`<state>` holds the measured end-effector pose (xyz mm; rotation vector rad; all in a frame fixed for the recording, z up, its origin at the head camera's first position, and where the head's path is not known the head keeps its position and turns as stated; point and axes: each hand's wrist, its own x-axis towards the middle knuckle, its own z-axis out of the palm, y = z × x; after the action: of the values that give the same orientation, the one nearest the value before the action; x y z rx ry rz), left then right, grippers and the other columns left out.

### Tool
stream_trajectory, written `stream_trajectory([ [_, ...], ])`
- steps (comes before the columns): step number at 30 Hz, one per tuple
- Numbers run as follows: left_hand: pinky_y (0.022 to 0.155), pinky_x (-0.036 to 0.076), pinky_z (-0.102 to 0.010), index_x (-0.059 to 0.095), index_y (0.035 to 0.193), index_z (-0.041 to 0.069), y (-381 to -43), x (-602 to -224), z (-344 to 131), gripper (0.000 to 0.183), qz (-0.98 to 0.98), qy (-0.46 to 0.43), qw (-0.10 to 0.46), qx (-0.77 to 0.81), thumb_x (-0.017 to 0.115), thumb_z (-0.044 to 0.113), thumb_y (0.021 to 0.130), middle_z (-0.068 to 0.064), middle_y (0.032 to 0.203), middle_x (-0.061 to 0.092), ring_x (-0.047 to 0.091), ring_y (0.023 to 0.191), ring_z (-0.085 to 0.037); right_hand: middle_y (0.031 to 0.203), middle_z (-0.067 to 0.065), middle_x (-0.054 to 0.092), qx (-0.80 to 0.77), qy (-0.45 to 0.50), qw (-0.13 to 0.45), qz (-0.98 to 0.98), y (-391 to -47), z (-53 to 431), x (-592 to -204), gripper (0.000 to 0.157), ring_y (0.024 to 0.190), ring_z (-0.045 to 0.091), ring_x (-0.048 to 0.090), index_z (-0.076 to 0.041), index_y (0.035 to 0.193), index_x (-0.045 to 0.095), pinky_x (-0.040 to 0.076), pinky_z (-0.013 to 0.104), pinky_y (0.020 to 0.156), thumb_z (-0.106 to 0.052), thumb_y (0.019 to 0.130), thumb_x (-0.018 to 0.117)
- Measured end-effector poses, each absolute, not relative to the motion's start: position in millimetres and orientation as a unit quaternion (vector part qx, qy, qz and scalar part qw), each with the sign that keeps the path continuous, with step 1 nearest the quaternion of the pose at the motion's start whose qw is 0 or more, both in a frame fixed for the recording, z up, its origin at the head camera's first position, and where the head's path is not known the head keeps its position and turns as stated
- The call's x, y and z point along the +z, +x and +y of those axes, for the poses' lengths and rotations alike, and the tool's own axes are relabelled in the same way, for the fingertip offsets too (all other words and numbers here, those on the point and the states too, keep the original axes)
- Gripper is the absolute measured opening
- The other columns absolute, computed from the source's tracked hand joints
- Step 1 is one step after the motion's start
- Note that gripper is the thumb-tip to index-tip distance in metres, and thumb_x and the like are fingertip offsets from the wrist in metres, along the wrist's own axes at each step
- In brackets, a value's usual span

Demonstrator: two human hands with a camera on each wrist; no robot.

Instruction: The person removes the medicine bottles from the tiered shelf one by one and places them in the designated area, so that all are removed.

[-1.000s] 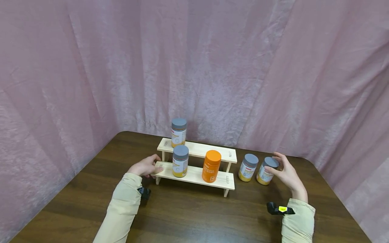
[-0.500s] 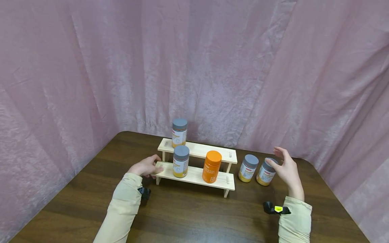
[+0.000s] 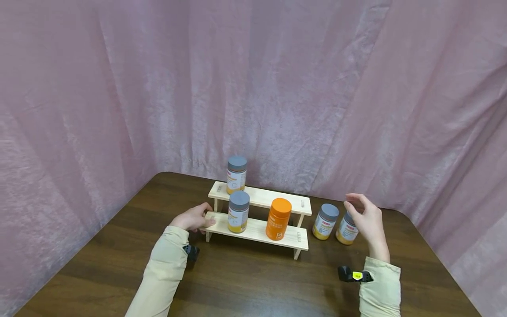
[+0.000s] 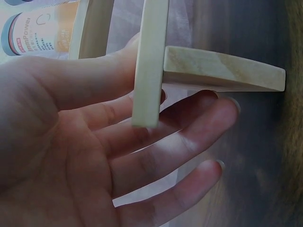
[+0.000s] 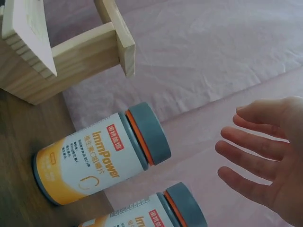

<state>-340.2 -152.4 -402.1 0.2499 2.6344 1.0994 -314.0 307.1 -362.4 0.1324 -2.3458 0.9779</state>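
Note:
My left hand (image 3: 192,219) grips the left end of the lower board of a two-tier wooden rack (image 3: 257,230), thumb on top and fingers beneath, as the left wrist view shows. On that board stand a grey-lidded supplement jar (image 3: 238,215) and an orange jar (image 3: 278,223). Another grey-lidded jar (image 3: 236,178) is on the upper board's left part. Right of the rack, two more grey-lidded jars, a nearer-to-rack jar (image 3: 325,224) and an outer jar (image 3: 346,232), stand upright on the table. My right hand (image 3: 367,219) hovers by the outer jar's lid, fingers apart from it and holding nothing.
The dark wooden table (image 3: 253,281) carries everything, its far edge close to a pink curtain (image 3: 277,97). The rack's right end (image 5: 80,56) shows beside the jars in the right wrist view. Black cameras are strapped at both wrists.
My right hand has lifted slightly and shifted left over the outer jar, now hiding part of its lid. The left hand keeps its hold on the rack; the jars stay where they stood.

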Motion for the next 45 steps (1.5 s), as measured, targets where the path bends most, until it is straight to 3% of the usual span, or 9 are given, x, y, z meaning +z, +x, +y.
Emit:
stream_trajectory([
  [13,0.054,0.045,-0.027,0.046,0.123,0.000,-340.5,-403.2,-153.5,0.038,0.914,0.087,0.129,0.375,0.062,0.017,0.094,-0.019,0.097,0.060,0.068,0.067,-0.023,0.108,0.019,0.071,0.386,0.084,0.290,-0.872,-310.9,271.2,-348.7,0.021,0.086,-0.024,0.050,-0.001,0.112,0.066,0.041,0.002,0.075,-0.009,0.093,0.064],
  [18,0.053,0.044,-0.025,0.045,0.125,-0.001,-341.8,-402.9,-150.2,0.039,0.912,0.085,0.134,0.379,0.062,0.017,0.094,-0.018,0.097,0.058,0.067,0.067,-0.021,0.112,0.016,0.070,0.398,0.075,0.262,-0.876,-319.0,244.9,-344.0,0.021,0.099,0.012,0.067,-0.004,0.113,0.066,0.043,0.007,0.079,-0.013,0.095,0.061],
  [20,0.053,0.043,-0.024,0.045,0.126,0.000,-342.5,-403.3,-148.2,0.040,0.910,0.082,0.134,0.383,0.062,0.017,0.094,-0.016,0.096,0.058,0.065,0.066,-0.018,0.113,0.016,0.070,0.406,0.069,0.254,-0.875,-323.0,234.3,-340.5,0.021,0.104,0.026,0.067,-0.005,0.113,0.066,0.047,0.016,0.084,-0.016,0.096,0.060],
  [22,0.052,0.042,-0.023,0.046,0.126,0.000,-343.0,-403.7,-146.4,0.040,0.909,0.079,0.133,0.386,0.062,0.017,0.094,-0.015,0.094,0.057,0.064,0.064,-0.016,0.113,0.016,0.070,0.417,0.072,0.249,-0.871,-327.8,223.8,-335.6,0.022,0.106,0.030,0.066,-0.004,0.113,0.066,0.051,0.027,0.089,-0.017,0.096,0.060],
  [25,0.051,0.041,-0.023,0.047,0.126,0.000,-342.9,-404.2,-144.8,0.040,0.910,0.081,0.129,0.385,0.063,0.017,0.094,-0.013,0.090,0.056,0.062,0.063,-0.015,0.112,0.019,0.069,0.431,0.086,0.241,-0.865,-332.8,206.5,-326.9,0.022,0.106,0.032,0.066,-0.002,0.112,0.066,0.051,0.043,0.093,-0.015,0.096,0.060],
  [27,0.051,0.041,-0.023,0.048,0.125,0.000,-342.8,-404.6,-143.7,0.039,0.911,0.078,0.130,0.383,0.063,0.018,0.094,-0.011,0.086,0.055,0.062,0.063,-0.016,0.112,0.020,0.069,0.435,0.100,0.233,-0.864,-335.3,194.4,-321.4,0.022,0.105,0.033,0.065,-0.002,0.112,0.066,0.051,0.046,0.094,-0.014,0.095,0.061],
  [36,0.052,0.041,-0.023,0.048,0.126,0.001,-347.5,-405.9,-137.3,0.040,0.911,0.080,0.130,0.384,0.064,0.019,0.093,-0.011,0.087,0.056,0.064,0.065,-0.015,0.116,0.017,0.068,0.433,0.164,0.161,-0.872,-341.4,135.3,-302.2,0.029,0.109,0.031,0.064,-0.005,0.120,0.060,0.051,0.044,0.095,-0.018,0.094,0.063],
  [45,0.053,0.041,-0.023,0.048,0.126,0.004,-350.4,-408.6,-137.8,0.040,0.914,0.058,0.131,0.381,0.064,0.020,0.093,-0.011,0.090,0.058,0.064,0.067,-0.016,0.134,0.020,0.055,0.451,0.170,0.129,-0.867,-363.5,78.7,-307.5,0.057,0.120,0.037,0.059,-0.004,0.138,0.041,0.050,0.048,0.097,-0.024,0.092,0.067],
])
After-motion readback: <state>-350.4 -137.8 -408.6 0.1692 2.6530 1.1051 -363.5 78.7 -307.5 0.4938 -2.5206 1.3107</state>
